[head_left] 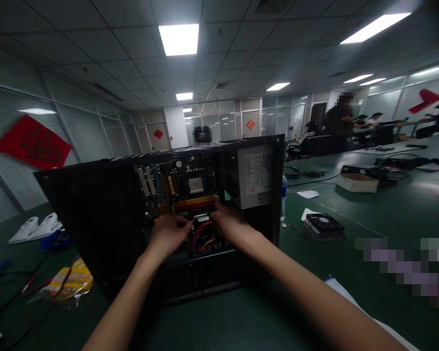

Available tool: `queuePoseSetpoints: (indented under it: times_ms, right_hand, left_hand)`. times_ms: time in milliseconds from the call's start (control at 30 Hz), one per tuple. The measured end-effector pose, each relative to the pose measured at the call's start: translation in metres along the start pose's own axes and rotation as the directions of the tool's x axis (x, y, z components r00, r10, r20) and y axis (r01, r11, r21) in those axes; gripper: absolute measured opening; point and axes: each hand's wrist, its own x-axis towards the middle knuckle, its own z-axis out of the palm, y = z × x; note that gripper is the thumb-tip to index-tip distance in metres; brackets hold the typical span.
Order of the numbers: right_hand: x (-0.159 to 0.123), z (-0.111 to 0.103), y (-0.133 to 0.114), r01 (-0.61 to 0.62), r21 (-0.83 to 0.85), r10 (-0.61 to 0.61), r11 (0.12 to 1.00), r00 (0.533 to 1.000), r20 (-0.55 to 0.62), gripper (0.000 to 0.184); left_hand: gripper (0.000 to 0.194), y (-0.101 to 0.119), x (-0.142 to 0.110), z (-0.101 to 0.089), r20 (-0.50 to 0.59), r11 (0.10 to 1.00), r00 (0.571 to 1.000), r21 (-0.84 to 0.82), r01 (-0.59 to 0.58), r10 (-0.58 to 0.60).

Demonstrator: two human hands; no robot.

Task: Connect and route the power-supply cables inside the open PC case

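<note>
The open black rectangular metal computer case (91,214) stands upright at the center of the frame on the dark green tabletop (394,214). The left hand (171,232) is inside the case, at lower center, with thumb and fingers drawn close together; whether anything is pinched between them cannot be told. The right hand (227,220) is just right of it, fingers bent, at the right end of the yellow-and-red memory slots (195,202); its grip cannot be told. Red, black and yellow cables (198,233) loop between the hands. The gray metal power supply (255,180) occupies the case's upper right. A flat black fan unit (325,222) lies at right.
</note>
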Motion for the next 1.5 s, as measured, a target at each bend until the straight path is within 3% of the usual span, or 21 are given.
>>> queuePoseSetpoints:
  times_ms: [733, 1067, 1500]
  right_hand:
    - [0.0027, 0.0037, 0.0009, 0.036, -0.013, -0.035, 0.999, 0.999, 0.03, 0.024]
    - [0.0023, 0.0062, 0.0014, 0.043, -0.012, -0.043, 0.999, 0.999, 0.025, 0.026]
    - [-0.0011, 0.0018, -0.0019, 0.064, 0.026, -0.064, 0.998, 0.998, 0.018, 0.02]
  left_hand:
    - [0.033, 0.0065, -0.0038, -0.0007, 0.064, 0.997, 0.998, 0.079, 0.013, -0.018]
    - [0.037, 0.0059, -0.0029, 0.0016, 0.094, 0.999, 0.996, 0.029, -0.013, 0.01]
    - [0.033, 0.0074, -0.0061, -0.0026, 0.059, 0.985, 0.997, 0.172, 0.034, -0.045]
